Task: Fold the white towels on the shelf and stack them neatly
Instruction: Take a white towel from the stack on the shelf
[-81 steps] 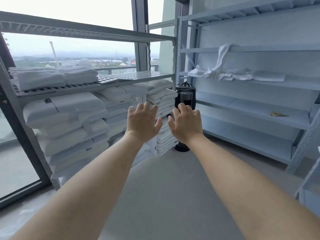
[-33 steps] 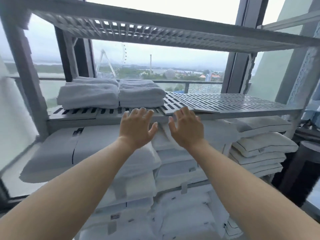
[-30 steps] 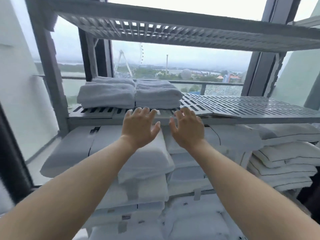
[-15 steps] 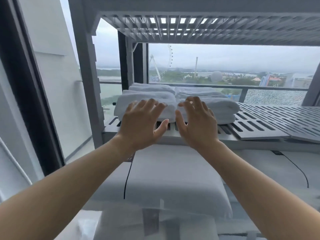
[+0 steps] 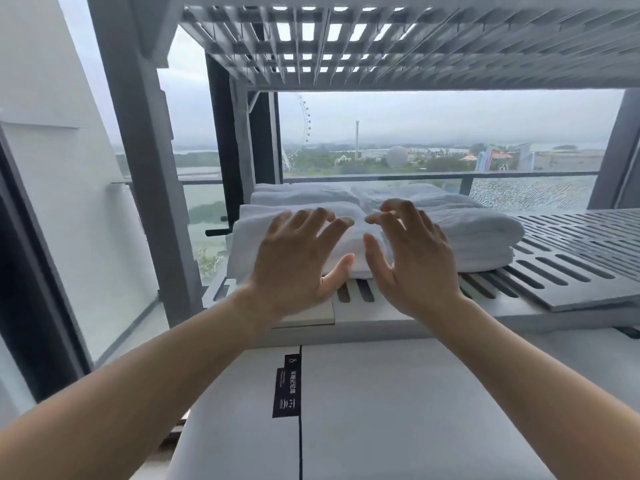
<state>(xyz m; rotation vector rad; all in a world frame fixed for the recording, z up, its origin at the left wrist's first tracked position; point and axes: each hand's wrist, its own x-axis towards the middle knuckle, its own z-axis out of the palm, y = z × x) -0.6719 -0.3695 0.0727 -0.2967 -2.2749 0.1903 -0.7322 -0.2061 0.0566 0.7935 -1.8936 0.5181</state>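
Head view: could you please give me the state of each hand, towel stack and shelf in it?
Left hand: open, empty, fingers spread.
Right hand: open, empty, fingers curled.
Left towels: folded, stacked.
Right towels: folded, stacked.
Shelf: slotted, bare right of the towels.

Both bare arms reach forward with palms down and fingers spread, gripping nothing. The left hand (image 5: 298, 258) and right hand (image 5: 412, 258) hover side by side, close together, in front of the folded white towels (image 5: 485, 237). The towels lie in two side-by-side stacks at the left end of a slotted grey metal shelf (image 5: 571, 258). A second slotted shelf (image 5: 381, 43) runs overhead. Below, white packaged pillows (image 5: 398, 410) carry a black label (image 5: 286, 393). Behind the rack, a window (image 5: 450, 133) shows a hazy skyline.
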